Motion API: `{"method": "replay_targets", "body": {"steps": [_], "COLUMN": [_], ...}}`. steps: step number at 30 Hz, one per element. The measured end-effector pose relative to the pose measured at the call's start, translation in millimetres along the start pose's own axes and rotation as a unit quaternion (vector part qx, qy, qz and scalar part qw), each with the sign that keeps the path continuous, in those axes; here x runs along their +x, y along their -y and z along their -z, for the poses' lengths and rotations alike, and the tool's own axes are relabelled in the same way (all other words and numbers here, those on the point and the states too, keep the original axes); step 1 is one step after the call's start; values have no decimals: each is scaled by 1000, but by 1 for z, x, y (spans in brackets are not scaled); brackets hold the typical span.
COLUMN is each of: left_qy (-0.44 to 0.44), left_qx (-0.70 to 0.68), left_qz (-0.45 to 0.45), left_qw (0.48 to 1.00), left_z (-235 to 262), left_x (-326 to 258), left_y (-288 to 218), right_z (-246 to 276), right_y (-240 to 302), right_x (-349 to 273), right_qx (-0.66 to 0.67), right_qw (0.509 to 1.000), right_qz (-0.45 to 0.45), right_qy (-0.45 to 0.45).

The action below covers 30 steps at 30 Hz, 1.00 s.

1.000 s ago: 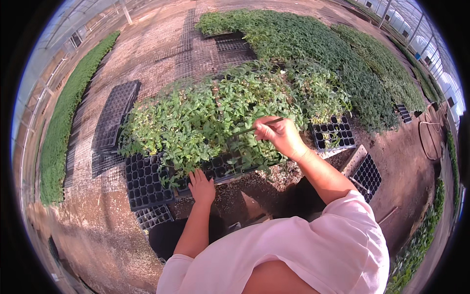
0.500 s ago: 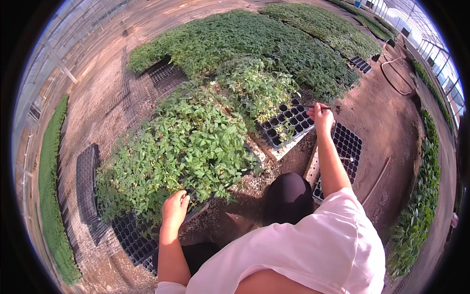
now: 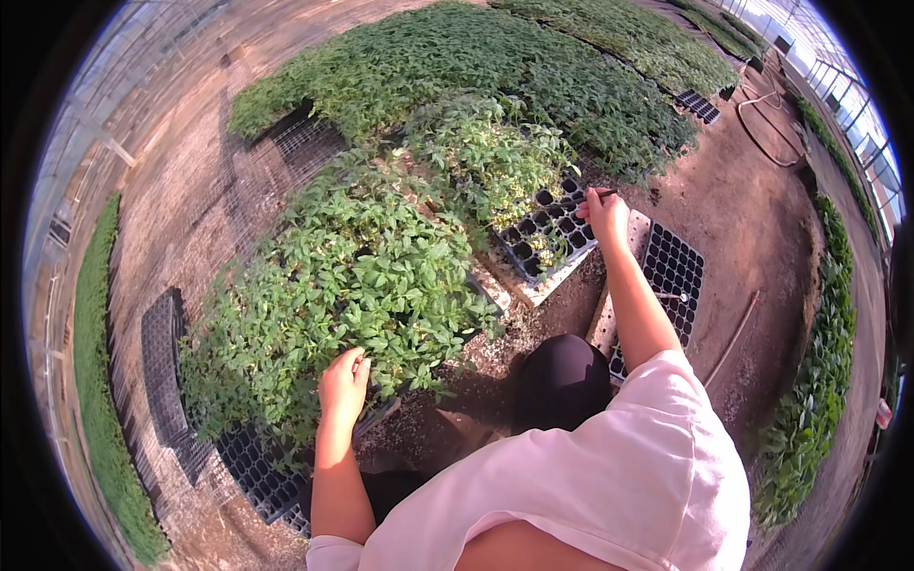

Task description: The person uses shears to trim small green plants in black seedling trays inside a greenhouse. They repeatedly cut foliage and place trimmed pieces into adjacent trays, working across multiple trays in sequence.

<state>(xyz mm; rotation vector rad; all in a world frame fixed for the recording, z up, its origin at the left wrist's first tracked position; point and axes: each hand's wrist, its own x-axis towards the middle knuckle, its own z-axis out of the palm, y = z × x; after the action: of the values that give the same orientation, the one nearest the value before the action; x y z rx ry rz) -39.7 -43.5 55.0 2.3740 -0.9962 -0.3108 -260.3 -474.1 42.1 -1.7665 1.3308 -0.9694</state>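
Note:
My right hand is closed around a thin dark stick, at the right edge of a black cell tray. The stick's other end points left over the tray's cells. Most of those cells hold no plant; a few pale, yellowish seedlings stand near the front corner. My left hand is beside the near edge of a dense block of leafy green seedlings. Its thumb and fingers are pressed together; what lies between them, if anything, is hidden.
Another black cell tray lies on the right by my forearm. Black trays stick out at the lower left, and a tray stack stands further left. A broad seedling bed spreads behind. A hose curves on the ground at the far right.
My right hand has shifted slightly left and nearer the tray cells with the stick. My left hand has risen a little. The whole view has tilted slightly.

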Motion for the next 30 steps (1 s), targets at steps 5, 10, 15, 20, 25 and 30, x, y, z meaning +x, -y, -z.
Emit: {"method": "replay_targets", "body": {"steps": [5,10,15,20,25,30], "left_qy": [0,4,5,3,7,5], "left_qx": [-10,-4,4,5,6,7], "left_qz": [16,9,11,7,20,-2], "left_qw": [1000,1000,1000,1000,1000,1000], "left_z": [1,3,6,5,8,4], "left_x": [0,-1,-4,-6,-7,-4], "left_y": [1,-3,-5,-2,-5,3], "right_z": [-12,-39,-39,-23,-8,-5], "right_y": [8,-13,-41,-43,-35,38], "right_x": [3,5,-3,-23,-23,-39], "right_qx": [-49,6,196,293,319,317], "right_qw": [997,1000,974,948,943,948], "right_qz": [43,3,-108,-111,-78,-23], "right_qy": [32,-28,-29,-58,-43,17]}}
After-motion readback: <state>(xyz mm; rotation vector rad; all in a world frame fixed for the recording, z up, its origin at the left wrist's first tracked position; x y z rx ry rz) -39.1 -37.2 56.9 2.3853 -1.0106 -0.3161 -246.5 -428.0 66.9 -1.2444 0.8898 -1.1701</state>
